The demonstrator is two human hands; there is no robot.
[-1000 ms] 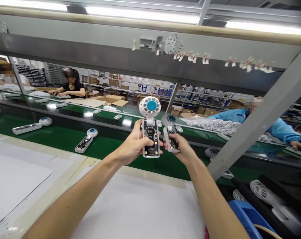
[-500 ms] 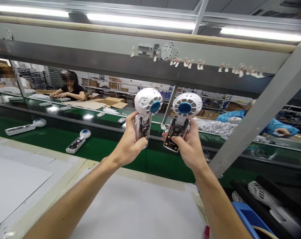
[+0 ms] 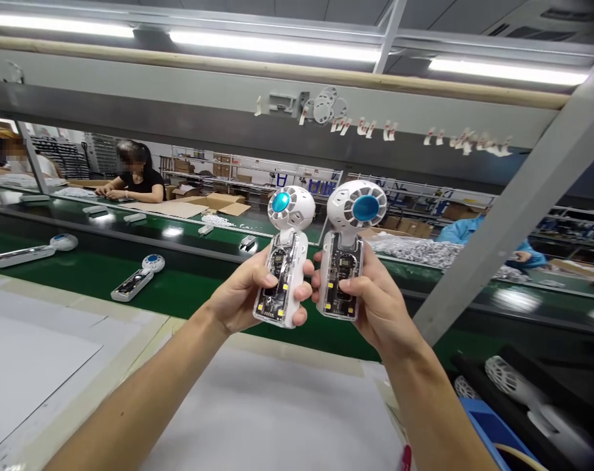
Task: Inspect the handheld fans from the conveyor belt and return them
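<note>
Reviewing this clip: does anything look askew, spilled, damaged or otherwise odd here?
Nothing stands out as damaged or spilled. The left hand and right hand each grip a fan, heads up, with no visible cracks. On the green belt, the two nearest fans lie at different angles, which seems harmless.

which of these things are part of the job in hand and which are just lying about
Likely in the job:
left gadget, held by the left hand
right gadget, held by the right hand
perhaps two similar gadgets on the green belt

Seemingly just lying about:
red item, mostly out of view
open cardboard boxes
</note>
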